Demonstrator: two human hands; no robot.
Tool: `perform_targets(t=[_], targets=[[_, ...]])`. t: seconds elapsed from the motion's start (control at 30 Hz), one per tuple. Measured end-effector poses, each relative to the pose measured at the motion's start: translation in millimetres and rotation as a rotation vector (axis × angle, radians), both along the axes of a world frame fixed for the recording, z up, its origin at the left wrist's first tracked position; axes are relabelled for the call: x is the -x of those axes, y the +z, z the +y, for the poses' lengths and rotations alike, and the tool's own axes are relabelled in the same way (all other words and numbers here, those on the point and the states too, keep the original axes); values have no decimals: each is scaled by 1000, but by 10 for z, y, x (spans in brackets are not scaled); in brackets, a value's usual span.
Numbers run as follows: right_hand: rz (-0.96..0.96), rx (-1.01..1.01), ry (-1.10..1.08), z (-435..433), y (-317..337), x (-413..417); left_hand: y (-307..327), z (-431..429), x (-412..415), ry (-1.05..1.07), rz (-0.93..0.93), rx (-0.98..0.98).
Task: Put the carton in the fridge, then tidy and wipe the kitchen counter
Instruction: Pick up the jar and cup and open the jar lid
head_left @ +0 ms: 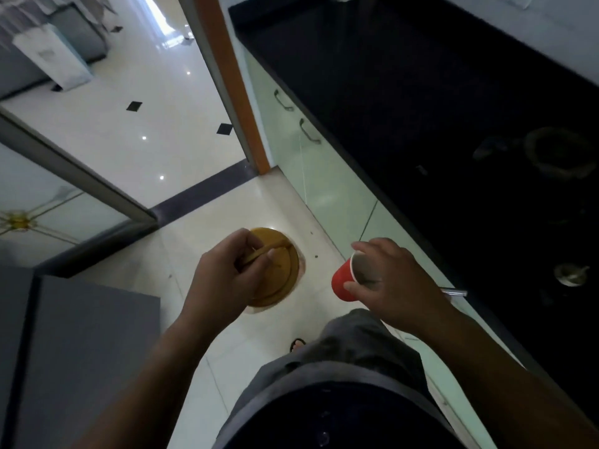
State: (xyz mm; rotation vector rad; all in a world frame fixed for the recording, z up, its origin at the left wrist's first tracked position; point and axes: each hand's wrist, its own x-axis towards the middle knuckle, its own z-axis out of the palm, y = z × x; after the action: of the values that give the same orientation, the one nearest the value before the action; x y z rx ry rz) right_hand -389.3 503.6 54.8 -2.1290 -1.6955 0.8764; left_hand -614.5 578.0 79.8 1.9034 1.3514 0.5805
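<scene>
I am looking down at the floor beside the black kitchen counter [421, 108]. My left hand [227, 277] is closed around the handle of a round yellow-brown lid [282, 277], which sits on a bin standing on the floor. My right hand [392, 280] holds a red paper cup [343, 283] tilted on its side, its white inside facing me. The cup hangs above the floor, just right of the lid. No carton is in view.
Pale green cabinet doors [324, 176] with metal handles run under the counter. A grey fridge top [81, 351] fills the lower left. A sliding door frame [77, 176] and an orange doorpost [233, 92] edge the doorway. A small metal object [570, 275] lies on the counter.
</scene>
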Motion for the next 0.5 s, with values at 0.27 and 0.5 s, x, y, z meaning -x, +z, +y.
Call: perform_targets(t=[0.27,0.5], targets=[[68,36,-141,1490,-53,-222,119,1807,-287,7,19,-46],[62,-90,-154,2819,145,-767,465,3062,-840,-84,-25,-105]])
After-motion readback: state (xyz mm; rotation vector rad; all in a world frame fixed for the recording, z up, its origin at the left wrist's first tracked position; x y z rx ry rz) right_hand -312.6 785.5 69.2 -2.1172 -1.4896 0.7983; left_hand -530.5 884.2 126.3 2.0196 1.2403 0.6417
